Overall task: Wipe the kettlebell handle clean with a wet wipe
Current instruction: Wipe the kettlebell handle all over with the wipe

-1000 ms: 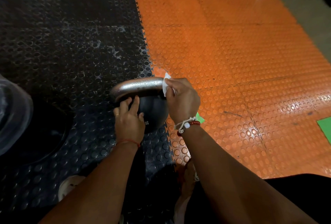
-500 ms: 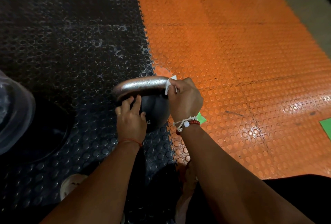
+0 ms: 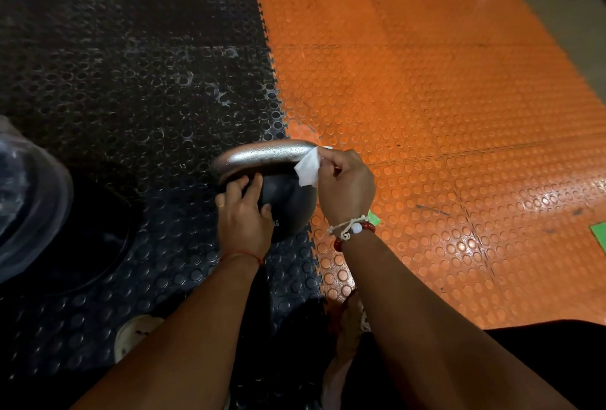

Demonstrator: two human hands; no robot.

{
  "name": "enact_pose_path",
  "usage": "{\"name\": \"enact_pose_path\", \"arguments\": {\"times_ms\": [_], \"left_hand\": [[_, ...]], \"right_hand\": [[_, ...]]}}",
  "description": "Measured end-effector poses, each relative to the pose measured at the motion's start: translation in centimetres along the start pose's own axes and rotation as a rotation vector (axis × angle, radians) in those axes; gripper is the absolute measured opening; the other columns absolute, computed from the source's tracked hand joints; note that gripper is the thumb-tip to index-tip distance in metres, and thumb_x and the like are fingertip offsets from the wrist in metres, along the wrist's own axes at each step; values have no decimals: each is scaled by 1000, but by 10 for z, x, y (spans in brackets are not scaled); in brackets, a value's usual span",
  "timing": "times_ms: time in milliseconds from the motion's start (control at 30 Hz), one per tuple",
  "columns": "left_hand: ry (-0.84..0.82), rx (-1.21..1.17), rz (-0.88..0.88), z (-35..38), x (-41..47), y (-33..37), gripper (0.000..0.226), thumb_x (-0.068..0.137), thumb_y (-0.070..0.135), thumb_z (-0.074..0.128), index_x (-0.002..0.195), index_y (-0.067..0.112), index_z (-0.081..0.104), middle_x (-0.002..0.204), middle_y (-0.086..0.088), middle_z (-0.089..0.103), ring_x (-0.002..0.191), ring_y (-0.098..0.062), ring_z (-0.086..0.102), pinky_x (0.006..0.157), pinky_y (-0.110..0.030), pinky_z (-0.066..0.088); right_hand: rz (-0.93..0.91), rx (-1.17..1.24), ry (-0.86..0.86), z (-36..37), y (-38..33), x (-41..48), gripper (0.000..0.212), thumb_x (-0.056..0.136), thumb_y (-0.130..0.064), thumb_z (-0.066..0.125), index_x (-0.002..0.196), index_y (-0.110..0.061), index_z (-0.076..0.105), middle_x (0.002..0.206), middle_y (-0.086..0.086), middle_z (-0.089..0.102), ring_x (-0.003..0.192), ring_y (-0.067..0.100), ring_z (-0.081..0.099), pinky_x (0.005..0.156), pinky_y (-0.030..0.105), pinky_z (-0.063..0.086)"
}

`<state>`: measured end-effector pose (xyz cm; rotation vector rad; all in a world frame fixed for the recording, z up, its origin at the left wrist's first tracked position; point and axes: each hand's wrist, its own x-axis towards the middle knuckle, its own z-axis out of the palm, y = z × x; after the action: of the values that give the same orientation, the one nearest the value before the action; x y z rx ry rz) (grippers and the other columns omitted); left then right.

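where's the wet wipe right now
In the head view the wet wipe is pinched in the right hand, pressed on the right end of the silver kettlebell handle, above the seam between the black and orange mats.

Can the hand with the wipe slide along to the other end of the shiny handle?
Probably yes. The right hand holds the wet wipe at the handle's right end, and its top is bare. The left hand rests lower, on the kettlebell body.

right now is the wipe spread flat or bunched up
Bunched up. The wipe is pinched in the right hand against the right end of the handle, with only a crumpled white corner sticking out.
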<state>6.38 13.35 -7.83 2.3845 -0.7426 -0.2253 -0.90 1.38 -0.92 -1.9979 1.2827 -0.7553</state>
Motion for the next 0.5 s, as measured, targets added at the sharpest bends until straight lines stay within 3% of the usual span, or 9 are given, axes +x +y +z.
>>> {"name": "enact_pose_path", "arguments": {"times_ms": [100,167,300,400,500], "left_hand": [[38,-116,-107,-3,-1,9,46,82,17,71,127,13,62,128,-10,52,116,-32,44,96,-37,42],[71,-174,-146,-2,-5,15,36,81,22,72,116,13,68,118,-8,58,111,-30,48,93,-35,42],[34,-445,-245,-2,-8,28,28,77,37,75,98,19,70,87,3,67,85,-15,62,80,-32,53],[-7,-625,-324,-6,-3,42,29,75,34,79,95,16,71,72,9,65,64,3,58,67,-18,51],[-32,-724,-326,-4,3,54,21,73,31,81,82,18,69,63,9,62,54,5,51,58,-12,45]], "right_hand": [[28,-8,-59,-3,4,7,15,82,-20,62,88,-31,70,87,-9,68,75,12,64,62,27,48],[50,-22,-105,-5,6,11,10,80,-23,65,87,-30,67,81,-12,67,73,10,65,60,25,47],[54,-30,-125,-8,9,16,7,77,-25,67,83,-25,64,72,-15,60,68,10,62,58,22,40],[2,-70,-116,-8,11,17,6,76,-25,68,76,-22,62,69,-13,60,65,9,58,54,21,38],[-25,-101,-118,-8,11,19,9,77,-26,67,71,-23,61,68,-12,61,63,9,58,51,20,37]]}}
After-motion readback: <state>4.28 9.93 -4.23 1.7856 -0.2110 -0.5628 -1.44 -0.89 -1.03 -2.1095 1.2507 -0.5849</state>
